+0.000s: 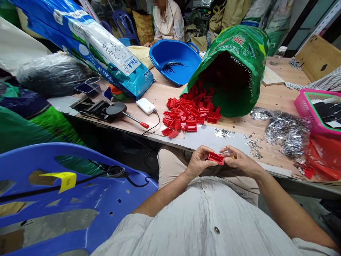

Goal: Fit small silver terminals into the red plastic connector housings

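My left hand (198, 163) and my right hand (238, 160) meet over my lap at the table's front edge. Both are closed on one small red plastic piece (216, 158), the left gripping its left end, the right pinching its right end. Just beyond them on the wooden table (277, 97) lies a heap of the same red plastic pieces (190, 115), spilling from a tipped green sack (237, 67). Small shiny metal bits (253, 145) are scattered on the table near my right hand.
A blue basin (174, 64) with dark bits stands at the back, with another person (167, 19) seated behind it. A clear bag of metal parts (289, 133), a pink basket (318, 112), a white power bank (145, 105), a blue-white sack (101, 49) and a blue chair (80, 199) surround me.
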Demonstrator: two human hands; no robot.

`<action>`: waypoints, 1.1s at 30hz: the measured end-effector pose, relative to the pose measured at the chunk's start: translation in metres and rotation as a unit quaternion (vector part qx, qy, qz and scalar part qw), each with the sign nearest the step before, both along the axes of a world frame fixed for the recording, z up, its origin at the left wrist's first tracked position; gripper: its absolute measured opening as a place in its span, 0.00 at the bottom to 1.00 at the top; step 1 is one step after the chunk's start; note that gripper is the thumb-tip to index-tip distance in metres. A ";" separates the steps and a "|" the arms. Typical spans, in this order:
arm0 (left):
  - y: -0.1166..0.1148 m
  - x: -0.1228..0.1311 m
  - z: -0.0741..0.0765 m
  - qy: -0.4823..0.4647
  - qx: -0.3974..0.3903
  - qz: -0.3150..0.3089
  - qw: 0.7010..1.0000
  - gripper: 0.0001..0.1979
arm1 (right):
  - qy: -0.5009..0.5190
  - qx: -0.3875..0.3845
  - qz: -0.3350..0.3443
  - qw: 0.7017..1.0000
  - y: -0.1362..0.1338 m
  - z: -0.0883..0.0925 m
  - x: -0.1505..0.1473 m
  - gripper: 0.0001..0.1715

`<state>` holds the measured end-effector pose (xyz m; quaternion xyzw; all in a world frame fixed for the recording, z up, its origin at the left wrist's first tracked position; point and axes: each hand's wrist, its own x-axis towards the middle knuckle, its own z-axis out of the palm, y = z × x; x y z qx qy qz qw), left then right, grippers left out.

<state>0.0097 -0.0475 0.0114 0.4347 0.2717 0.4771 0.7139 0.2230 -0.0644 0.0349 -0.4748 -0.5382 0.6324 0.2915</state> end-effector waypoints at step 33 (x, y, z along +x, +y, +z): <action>0.012 0.002 0.018 -0.071 -0.148 -0.010 0.986 0.22 | -0.311 0.226 -0.162 0.909 0.055 0.002 0.046 0.11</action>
